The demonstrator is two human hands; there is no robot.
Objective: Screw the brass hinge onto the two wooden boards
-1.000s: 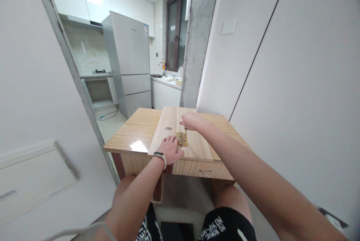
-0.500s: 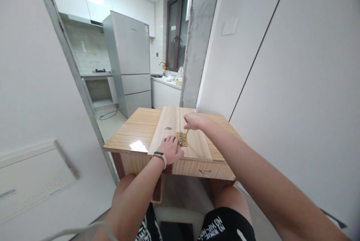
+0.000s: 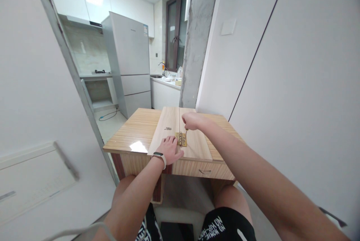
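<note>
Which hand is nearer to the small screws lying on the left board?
Left. The left hand rests on that board just below the screws; the right hand is across the seam, above the brass hinge.

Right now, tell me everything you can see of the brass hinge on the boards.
The brass hinge is small, gold-coloured metal, lying flat and open across the seam between two pale wooden boards on the table. Small dots on its leaves look like screw holes or screws; too small to tell. The left hand rests against its left edge. The right hand holds a thin tool whose tip meets the hinge's right leaf.
</note>
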